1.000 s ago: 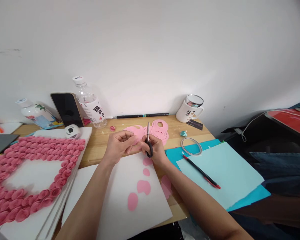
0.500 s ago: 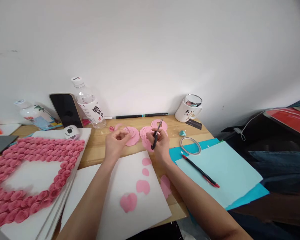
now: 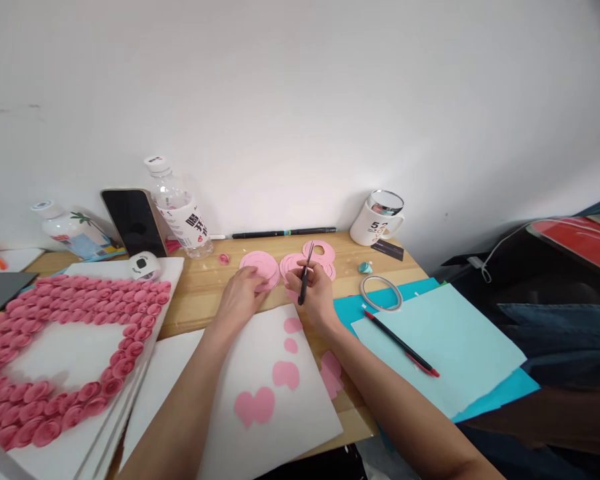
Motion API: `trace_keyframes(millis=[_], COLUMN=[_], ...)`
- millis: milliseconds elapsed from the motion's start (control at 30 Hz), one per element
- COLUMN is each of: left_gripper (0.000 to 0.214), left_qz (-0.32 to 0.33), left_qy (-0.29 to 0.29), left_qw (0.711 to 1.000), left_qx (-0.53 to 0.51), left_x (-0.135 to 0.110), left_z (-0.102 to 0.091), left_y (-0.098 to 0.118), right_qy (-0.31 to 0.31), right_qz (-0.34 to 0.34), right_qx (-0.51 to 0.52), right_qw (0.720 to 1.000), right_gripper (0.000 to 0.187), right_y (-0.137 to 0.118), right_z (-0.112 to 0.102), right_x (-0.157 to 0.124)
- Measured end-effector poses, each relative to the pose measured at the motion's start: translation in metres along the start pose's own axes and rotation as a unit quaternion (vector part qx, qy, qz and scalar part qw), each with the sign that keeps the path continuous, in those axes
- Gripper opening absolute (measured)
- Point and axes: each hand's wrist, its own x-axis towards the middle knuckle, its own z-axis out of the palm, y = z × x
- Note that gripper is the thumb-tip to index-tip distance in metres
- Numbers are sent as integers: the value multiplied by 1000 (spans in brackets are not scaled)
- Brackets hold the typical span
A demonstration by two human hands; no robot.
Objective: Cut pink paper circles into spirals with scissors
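My left hand (image 3: 239,295) is at the near left edge of a stack of pink paper spirals (image 3: 264,262), fingers bent and closed on the paper; its fingertips are partly hidden. My right hand (image 3: 319,293) grips black-and-silver tweezers (image 3: 305,277), their thin tips pointing up and away. Under and behind this hand lie more pink paper spirals (image 3: 291,262) and a pink paper ring (image 3: 325,251). A small rolled pink paper rose (image 3: 223,259) sits on the wooden table, left of the spiral stack.
Pink cut-outs (image 3: 286,375) lie on a white board (image 3: 310,420). At left, a board carries rows of paper roses (image 3: 123,367). Behind stand a phone (image 3: 135,223), a bottle (image 3: 183,213) and a mug (image 3: 375,223). Right: tape roll (image 3: 381,293), pen (image 3: 400,341), pale-blue sheets (image 3: 445,347).
My left hand has moved right and slightly nearer, onto the spiral stack, uncovering the small rose at left. My right hand has shifted slightly left, and the tweezers now point more upright.
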Motion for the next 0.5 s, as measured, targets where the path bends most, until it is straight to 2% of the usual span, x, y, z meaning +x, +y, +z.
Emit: trace_keyframes(millis=[133,233,300,367,433,500], left_gripper=[22,24,29,44,60,68], left_qz=[-2,15,14,5,10,41], left_qy=[-50,-50,-19,39,104,143], left_qw=[997,995,997,999,994,986], left_qx=[60,83,76,36,-24,-80], left_x=[-3,-3,-1,1,2,2], left_z=[-9,-10,-8,-6,-5,-6], left_y=[9,12,12,10,11,14], right_qy=[-6,-13,-20,-12,23,67], right_qz=[-2,2,8,11,-3,-32], right_qx=[2,12,19,20,15,16], right_qw=[1000,1000,1000,1000,1000,997], right_gripper=[39,39,40,40,39,39], right_y=[3,5,5,5,4,3], right_z=[0,0,0,0,0,1], right_x=[-1,-2,-2,-2,-2,-1])
